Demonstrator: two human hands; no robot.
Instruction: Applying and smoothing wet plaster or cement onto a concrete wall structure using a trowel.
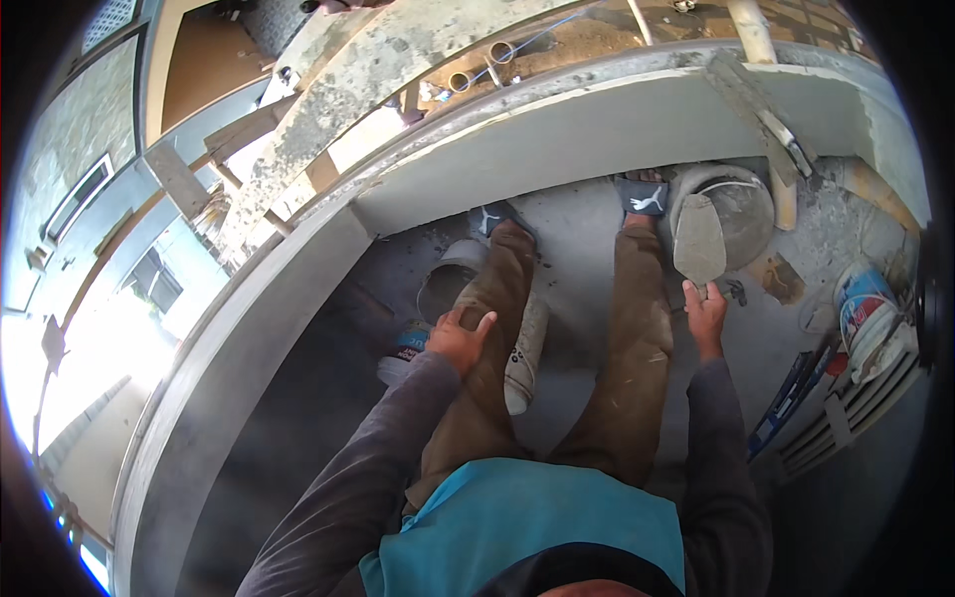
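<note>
My right hand (705, 318) is closed round the handle of a pointed trowel (699, 242). Grey mortar coats the blade, which points away from me and overlaps the rim of a round bucket (748, 221) with grey, wet-looking mix in it. My left hand (460, 341) lies flat on my left trouser leg near the knee, thumb spread, holding nothing. Beside that leg stand a grey bucket (444, 287) and a blue-and-white tub (408, 343), the tub partly hidden by my arm. A pale, stained cylinder (526, 358) lies just right of the leg.
A low plastered wall (557, 139) curves ahead and down the left side. A plank tool (761, 119) leans on it at the right. Another blue-and-white bucket (863, 310), a blue level-like bar (786, 398) and pale pipes (856, 413) lie right. Scaffold boards (338, 114) stand beyond the wall.
</note>
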